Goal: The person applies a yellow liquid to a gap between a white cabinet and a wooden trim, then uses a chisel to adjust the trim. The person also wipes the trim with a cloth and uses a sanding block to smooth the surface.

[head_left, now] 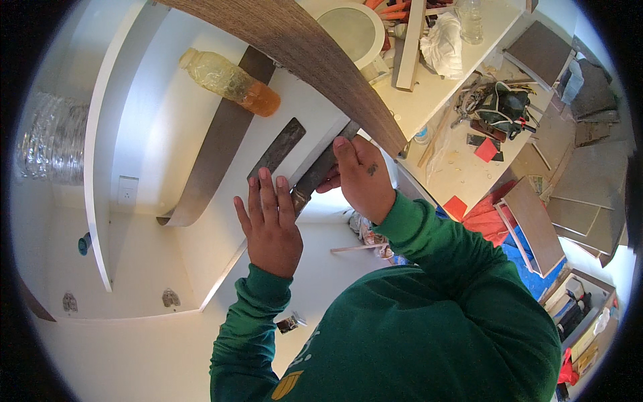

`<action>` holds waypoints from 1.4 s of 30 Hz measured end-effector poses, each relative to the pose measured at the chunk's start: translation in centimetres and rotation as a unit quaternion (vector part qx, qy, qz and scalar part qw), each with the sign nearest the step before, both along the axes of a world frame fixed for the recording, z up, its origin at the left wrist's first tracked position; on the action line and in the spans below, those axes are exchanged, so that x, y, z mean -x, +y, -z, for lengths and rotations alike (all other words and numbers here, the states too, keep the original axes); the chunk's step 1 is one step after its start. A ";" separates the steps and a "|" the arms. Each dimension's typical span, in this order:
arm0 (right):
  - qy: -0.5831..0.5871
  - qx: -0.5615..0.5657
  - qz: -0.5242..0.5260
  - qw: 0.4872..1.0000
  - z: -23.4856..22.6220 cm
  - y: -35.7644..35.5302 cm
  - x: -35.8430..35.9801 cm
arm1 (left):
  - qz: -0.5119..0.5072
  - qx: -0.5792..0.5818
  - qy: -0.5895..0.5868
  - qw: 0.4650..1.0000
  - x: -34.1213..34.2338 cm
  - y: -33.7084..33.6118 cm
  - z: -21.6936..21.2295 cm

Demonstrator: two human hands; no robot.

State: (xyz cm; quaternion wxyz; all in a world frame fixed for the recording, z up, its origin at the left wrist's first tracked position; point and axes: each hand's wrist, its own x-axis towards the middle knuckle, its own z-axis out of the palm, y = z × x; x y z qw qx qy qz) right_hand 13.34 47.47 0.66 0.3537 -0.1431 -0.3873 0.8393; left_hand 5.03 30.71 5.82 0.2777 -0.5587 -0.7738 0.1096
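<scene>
My right hand (362,171) is closed round a long dark grey bar (321,164), thumb on top and fingers underneath. The bar slants along the edge of a white panel (295,90), and its near end has a brownish metal piece. My left hand (273,224) lies with fingers stretched out at the panel's edge, its forefinger close to the bar's near end; I cannot tell whether they touch. Just beyond the left fingertips is a narrow dark grey strip (281,147) on the panel. A plastic bottle (231,84) with orange-brown contents lies farther off at the left.
A wood-grain board (295,50) arches across the far side. To the right stands a cream worktop (418,110) with a round light fitting (349,33), a wood strip (410,50) and a crumpled white cloth (443,43). A tool bag (506,104) and loose panels lie farther right.
</scene>
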 end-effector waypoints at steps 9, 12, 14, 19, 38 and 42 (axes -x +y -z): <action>-0.011 0.012 -0.011 1.000 -0.4 0.6 0.1 | -0.011 0.007 0.011 1.000 0.0 0.0 0.2; -0.004 0.012 -0.031 0.999 -0.5 1.0 -0.1 | -0.011 0.006 0.016 1.000 0.0 -0.1 0.3; -0.004 0.019 -0.035 0.999 -0.8 1.2 -0.3 | -0.011 0.005 0.016 1.000 0.0 0.0 0.4; 0.010 0.017 -0.072 0.997 -0.6 1.7 -0.6 | -0.018 -0.004 0.013 1.000 -0.3 0.0 0.3; -0.039 -0.054 -0.064 0.996 0.4 0.4 -0.3 | -0.029 -0.006 -0.003 1.000 -1.0 0.3 -0.1; -0.030 -0.051 -0.040 0.997 0.3 -0.2 -0.7 | -0.025 -0.002 -0.001 1.000 -1.1 0.2 -0.2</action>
